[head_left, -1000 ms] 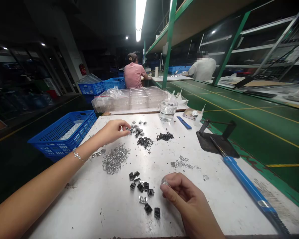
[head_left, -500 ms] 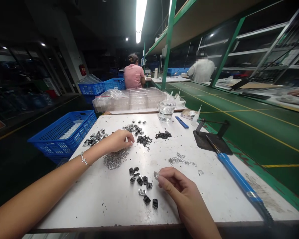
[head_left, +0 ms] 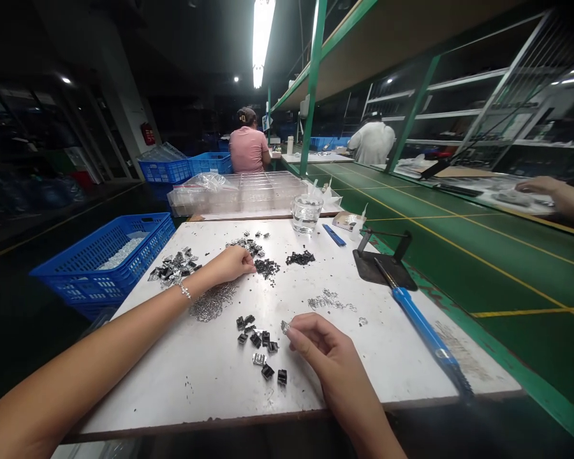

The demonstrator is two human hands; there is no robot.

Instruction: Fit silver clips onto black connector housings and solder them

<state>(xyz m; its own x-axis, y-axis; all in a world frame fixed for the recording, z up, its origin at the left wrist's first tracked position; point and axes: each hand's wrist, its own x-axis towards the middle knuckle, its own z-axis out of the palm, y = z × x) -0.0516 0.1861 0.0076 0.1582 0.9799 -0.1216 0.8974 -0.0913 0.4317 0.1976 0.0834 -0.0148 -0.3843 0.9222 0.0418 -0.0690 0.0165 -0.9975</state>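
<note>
My left hand (head_left: 234,262) reaches over the table with its fingers pinched together at the left edge of a heap of tiny black parts (head_left: 268,269). Whatever sits between those fingertips is too small to make out. My right hand (head_left: 323,344) holds a small silver metal clip (head_left: 285,327) between thumb and forefinger, just above the tabletop. Left of it lie several black-and-silver clip pieces (head_left: 256,340), along with a bare silver clip (head_left: 259,359). A mound of thin metal pins (head_left: 213,303) is partly under my left wrist.
A blue soldering iron (head_left: 423,325) leans on a black metal stand (head_left: 385,264) at right. At the back are a glass of clear liquid (head_left: 307,215) and a blue strip tool (head_left: 333,235). A blue crate (head_left: 110,255) stands left. Co-workers sit beyond.
My left hand has moved right to the black heap, and its fingers have closed together. My right hand still holds the silver clip. The whole view has shifted slightly.
</note>
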